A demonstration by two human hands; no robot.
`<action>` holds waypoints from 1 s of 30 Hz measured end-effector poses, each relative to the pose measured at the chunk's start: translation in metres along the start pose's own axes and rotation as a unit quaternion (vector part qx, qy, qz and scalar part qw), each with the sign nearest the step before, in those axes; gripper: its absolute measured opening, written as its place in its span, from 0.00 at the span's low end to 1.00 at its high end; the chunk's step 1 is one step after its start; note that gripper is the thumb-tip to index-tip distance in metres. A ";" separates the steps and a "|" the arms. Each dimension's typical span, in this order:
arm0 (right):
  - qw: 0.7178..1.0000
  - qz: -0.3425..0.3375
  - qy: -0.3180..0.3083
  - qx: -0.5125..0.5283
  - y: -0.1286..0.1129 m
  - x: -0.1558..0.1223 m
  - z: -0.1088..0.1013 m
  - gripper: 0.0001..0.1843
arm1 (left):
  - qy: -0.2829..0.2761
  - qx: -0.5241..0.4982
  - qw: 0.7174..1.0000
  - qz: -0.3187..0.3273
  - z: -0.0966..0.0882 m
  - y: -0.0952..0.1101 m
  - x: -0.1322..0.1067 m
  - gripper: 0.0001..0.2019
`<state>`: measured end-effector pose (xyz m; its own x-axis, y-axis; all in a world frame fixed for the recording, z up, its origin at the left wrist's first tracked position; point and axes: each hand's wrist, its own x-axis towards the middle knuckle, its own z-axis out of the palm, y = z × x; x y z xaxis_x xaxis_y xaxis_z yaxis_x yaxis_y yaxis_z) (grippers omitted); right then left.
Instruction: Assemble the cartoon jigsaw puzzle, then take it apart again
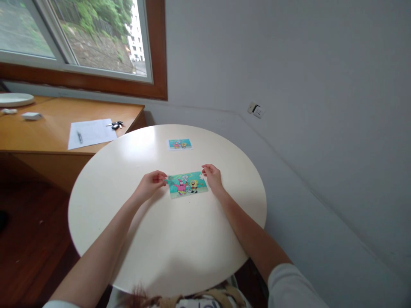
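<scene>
A jigsaw puzzle [186,185] with cartoon figures on a teal ground lies on the round white table [180,239]. At its left edge is my left hand [154,181], fingers curled together, with a small teal jigsaw piece [166,181] at the fingertips. My right hand [212,175] is at the puzzle's upper right corner, thumb and fingers pinched. A white, piece-shaped patch shows at that corner, just below these fingertips. Whether the right fingers hold a piece is hard to see. Farther back on the table lies a smaller picture card [180,144] with the same cartoon scene.
To the left, a wooden desk [58,141] meets the table. It carries a paper sheet [91,133] with a pen [80,137], keys [116,125], a small white box [32,116] and a white round object [16,99]. A wall with a socket [258,111] borders the right side.
</scene>
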<state>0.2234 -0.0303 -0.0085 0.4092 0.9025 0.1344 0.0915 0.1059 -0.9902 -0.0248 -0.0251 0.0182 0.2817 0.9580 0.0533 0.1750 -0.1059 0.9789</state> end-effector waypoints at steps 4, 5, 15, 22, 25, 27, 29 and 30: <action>0.988 -0.060 -0.131 -0.060 -0.020 -0.024 0.019 0.08 | -0.028 -0.042 0.999 -0.015 0.010 0.006 -0.006 0.15; 0.975 -0.098 -0.177 -0.096 -0.026 -0.030 0.023 0.09 | -0.033 -0.047 0.998 -0.019 0.011 0.006 -0.007 0.16; 0.906 -0.143 -0.332 -0.218 -0.039 -0.063 0.041 0.09 | -0.093 -0.082 0.992 -0.037 0.021 0.007 -0.011 0.20; 0.946 -0.071 -0.263 -0.173 -0.023 -0.042 0.019 0.09 | -0.041 -0.011 0.999 0.020 0.031 -0.006 -0.007 0.16; 0.976 -0.010 -0.157 -0.148 -0.019 -0.015 -0.001 0.06 | -0.013 0.091 0.994 0.059 0.033 -0.008 -0.009 0.13; 0.983 0.030 -0.118 -0.140 -0.014 0.003 -0.012 0.02 | -0.017 0.157 0.983 0.094 0.033 -0.010 -0.010 0.13; 0.983 0.047 -0.111 -0.138 -0.009 0.015 -0.018 0.00 | -0.034 0.215 0.967 0.135 0.033 -0.014 -0.010 0.16; 0.983 0.053 -0.111 -0.136 -0.006 0.019 -0.020 0.01 | -0.044 0.247 0.956 0.150 0.032 -0.016 -0.010 0.18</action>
<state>0.2491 -0.0221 0.0011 0.2249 0.9743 -0.0117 0.3113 -0.0832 -0.9467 0.0002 -0.0416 -0.0043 0.4628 0.8412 0.2796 0.4920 -0.5061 0.7084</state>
